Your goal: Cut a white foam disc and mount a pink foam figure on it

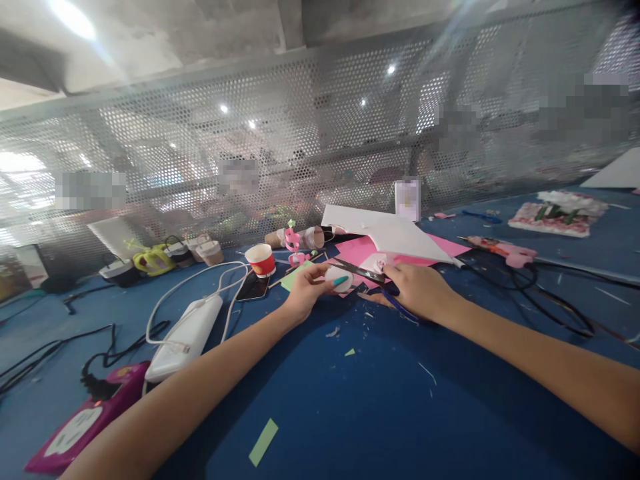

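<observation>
Midway along the blue table (350,413), nearer its far edge, the left hand (306,293) has its grip pinched on a small white disc (339,278). Just beside it, the right hand (417,290) has its grip clenched on blue-handled scissors (357,269), whose blades point left to the disc. Pink paper (350,250) lies behind them toward the far edge, and a red paper cup (261,259) stands nearby.
</observation>
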`<state>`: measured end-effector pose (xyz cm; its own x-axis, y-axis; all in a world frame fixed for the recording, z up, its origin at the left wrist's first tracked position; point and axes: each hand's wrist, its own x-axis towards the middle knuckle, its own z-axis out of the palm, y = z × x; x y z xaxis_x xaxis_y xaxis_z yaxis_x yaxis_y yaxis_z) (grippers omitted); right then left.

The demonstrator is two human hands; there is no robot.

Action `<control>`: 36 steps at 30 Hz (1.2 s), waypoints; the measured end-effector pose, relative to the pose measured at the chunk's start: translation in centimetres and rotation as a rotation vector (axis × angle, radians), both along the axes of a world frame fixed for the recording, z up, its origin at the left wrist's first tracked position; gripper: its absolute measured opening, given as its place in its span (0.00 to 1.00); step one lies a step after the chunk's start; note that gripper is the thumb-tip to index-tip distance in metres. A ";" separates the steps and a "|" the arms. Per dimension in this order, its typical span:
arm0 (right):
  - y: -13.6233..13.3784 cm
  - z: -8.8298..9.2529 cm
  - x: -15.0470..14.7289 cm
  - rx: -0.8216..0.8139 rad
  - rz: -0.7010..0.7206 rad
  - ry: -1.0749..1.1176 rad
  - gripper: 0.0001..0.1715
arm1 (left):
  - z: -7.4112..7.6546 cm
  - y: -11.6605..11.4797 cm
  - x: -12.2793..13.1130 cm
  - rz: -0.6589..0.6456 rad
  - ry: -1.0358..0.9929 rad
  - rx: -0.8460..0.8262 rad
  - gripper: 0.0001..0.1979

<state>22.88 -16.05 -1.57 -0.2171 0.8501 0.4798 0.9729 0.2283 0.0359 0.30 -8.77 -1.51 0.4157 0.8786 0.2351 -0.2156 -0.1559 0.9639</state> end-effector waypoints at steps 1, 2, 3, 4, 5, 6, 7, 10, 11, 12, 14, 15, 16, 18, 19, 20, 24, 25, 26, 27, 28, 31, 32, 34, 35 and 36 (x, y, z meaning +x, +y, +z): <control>0.0 0.0 -0.1 -0.002 0.000 -0.006 0.38 | 0.0 0.0 0.0 -0.003 0.002 0.005 0.19; -0.1 0.1 -0.2 -0.001 -0.001 -0.015 0.38 | 0.0 0.0 0.0 -0.006 0.005 0.009 0.19; -0.1 0.1 -0.2 0.003 -0.001 -0.025 0.39 | -0.1 0.0 0.0 -0.009 0.007 0.012 0.19; -0.2 0.1 -0.3 0.008 -0.002 -0.034 0.39 | -0.1 0.0 0.0 -0.010 0.010 0.014 0.19; -0.2 0.1 -0.3 0.015 -0.004 -0.042 0.39 | -0.1 0.0 0.0 -0.010 0.014 0.015 0.19; -0.2 0.1 -0.4 0.023 -0.006 -0.049 0.39 | -0.2 0.0 0.0 -0.010 0.018 0.017 0.19; -0.3 0.0 -0.4 0.030 -0.008 -0.058 0.40 | -0.2 0.0 0.0 -0.009 0.023 0.020 0.19; -0.4 0.0 -0.6 0.049 -0.014 -0.082 0.40 | -0.2 0.0 0.0 -0.013 0.041 0.032 0.19; -0.4 0.0 -0.6 0.053 -0.015 -0.085 0.40 | -0.2 0.0 0.0 -0.013 0.046 0.038 0.19; -0.4 0.0 -0.6 0.055 -0.015 -0.085 0.40 | -0.2 0.0 -0.1 -0.014 0.051 0.043 0.19; -0.4 0.0 -0.6 0.053 -0.009 -0.075 0.39 | -0.2 0.1 -0.1 -0.015 0.060 0.049 0.19; -0.4 0.0 -0.5 0.050 -0.003 -0.067 0.39 | -0.2 0.1 -0.1 -0.015 0.061 0.050 0.18; -0.4 0.1 -0.4 0.046 0.005 -0.059 0.38 | -0.2 0.1 -0.1 -0.016 0.062 0.050 0.18; -0.3 0.0 -0.3 0.037 0.022 -0.046 0.36 | -0.3 0.1 -0.1 -0.017 0.065 0.047 0.18; -0.3 0.0 -0.2 0.032 0.031 -0.041 0.35 | -0.3 0.1 -0.1 -0.015 0.065 0.043 0.17; -0.2 0.0 -0.2 0.028 0.038 -0.036 0.35 | -0.3 0.1 -0.1 -0.013 0.064 0.038 0.17; -0.1 -0.1 -0.1 0.010 0.051 -0.010 0.35 | -0.2 0.1 -0.2 -0.013 0.053 0.021 0.18; -0.1 -0.1 -0.1 0.005 0.049 -0.009 0.35 | -0.2 0.1 -0.1 -0.016 0.050 0.017 0.18; -0.1 -0.1 -0.1 0.000 0.045 -0.011 0.35 | -0.2 0.0 -0.1 -0.016 0.047 0.011 0.19; -0.2 0.0 -0.1 -0.004 0.039 -0.014 0.35 | -0.1 0.0 -0.1 -0.013 0.043 0.005 0.20; -0.2 0.1 -0.1 -0.005 0.029 -0.017 0.35 | -0.1 -0.1 -0.1 -0.008 0.041 -0.002 0.20; -0.3 0.4 -0.1 0.004 -0.021 -0.004 0.35 | 0.1 -0.2 0.0 0.002 0.044 -0.010 0.22; -0.3 0.5 0.0 0.007 -0.041 0.007 0.35 | 0.2 -0.3 0.0 0.000 0.046 -0.005 0.22; -0.2 0.6 0.2 0.016 -0.065 0.030 0.35 | 0.2 -0.3 0.0 -0.014 0.051 0.011 0.20; -0.2 0.6 0.4 0.023 -0.065 0.038 0.34 | 0.2 -0.3 -0.1 -0.023 0.052 0.022 0.20; -0.1 0.6 0.5 0.033 -0.055 0.043 0.33 | 0.2 -0.3 -0.1 -0.032 0.051 0.032 0.20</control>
<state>23.42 -16.19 -0.97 -0.1494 0.8434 0.5161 0.9847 0.1741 0.0005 0.25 -9.03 -1.27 0.4555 0.8570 0.2410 -0.1718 -0.1810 0.9684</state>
